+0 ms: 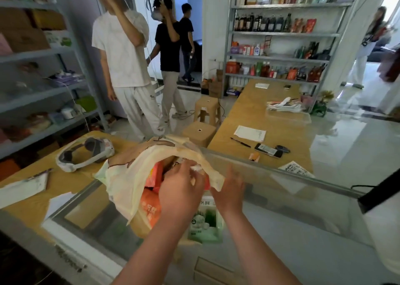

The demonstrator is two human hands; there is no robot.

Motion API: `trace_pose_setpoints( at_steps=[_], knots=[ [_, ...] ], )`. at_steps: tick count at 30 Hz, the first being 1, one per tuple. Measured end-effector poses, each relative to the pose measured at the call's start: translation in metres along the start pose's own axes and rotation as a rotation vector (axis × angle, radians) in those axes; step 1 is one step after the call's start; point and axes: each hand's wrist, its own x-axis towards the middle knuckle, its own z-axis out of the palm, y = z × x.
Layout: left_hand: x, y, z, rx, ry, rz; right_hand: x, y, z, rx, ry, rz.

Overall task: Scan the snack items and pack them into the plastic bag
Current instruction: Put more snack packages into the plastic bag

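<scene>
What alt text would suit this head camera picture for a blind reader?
A left hand pinches the mouth of a cream plastic bag holding orange snack packets on a glass counter; the right hand hovers open beside it.

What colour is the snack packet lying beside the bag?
Head view shows it best: pale green flat snack packet.

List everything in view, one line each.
plastic bag: one, cream, on glass counter, mouth open
orange snack packs: at least two, inside the bag
green snack pack: one, on the counter, between the forearms
headset: one, grey-white, counter's left end
phone: one, black, wooden table, near pen and paper
stools: two, tan, beyond the counter
shelf of bottles: one, grey, far wall
people: four, standing, background
left hand: pinching the bag's rim
right hand: open, at the bag's right edge
</scene>
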Motion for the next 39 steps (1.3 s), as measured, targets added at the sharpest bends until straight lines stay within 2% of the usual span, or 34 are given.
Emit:
trace_pose_setpoints(
  at_steps=[3,4,8,12,14,20,26,30,34,39],
  knots=[
    [-0.019,-0.010,0.003,0.244,0.163,0.129,-0.001,0.008,-0.003,0.074,-0.206,0.018],
    [-0.026,-0.014,0.003,0.297,0.212,0.126,-0.002,0.009,-0.003,0.082,-0.201,0.025],
    [-0.046,-0.041,0.000,0.435,0.337,-0.078,-0.014,0.005,0.000,0.237,-0.183,0.037],
    [-0.053,-0.072,-0.017,0.398,0.409,-0.255,-0.018,0.010,-0.002,0.251,-0.182,0.045],
    [-0.056,-0.082,-0.029,0.378,0.357,-0.319,-0.017,0.012,-0.008,0.262,-0.172,0.054],
    [-0.067,-0.097,-0.033,0.379,-0.048,-0.661,-0.022,0.019,-0.014,0.282,-0.131,-0.012],
    [-0.075,-0.100,-0.034,0.359,-0.026,-0.639,-0.026,0.013,-0.028,0.281,-0.210,-0.010],
    [-0.063,-0.094,-0.047,0.323,0.046,-0.554,-0.016,-0.011,-0.051,0.373,-0.105,-0.011],
    [-0.031,-0.088,-0.060,0.228,0.156,-0.511,-0.018,-0.041,-0.063,0.461,-0.083,0.011],
    [0.012,-0.084,-0.087,0.127,0.146,-0.475,-0.021,-0.075,-0.087,0.571,0.039,0.050]
  ],
)
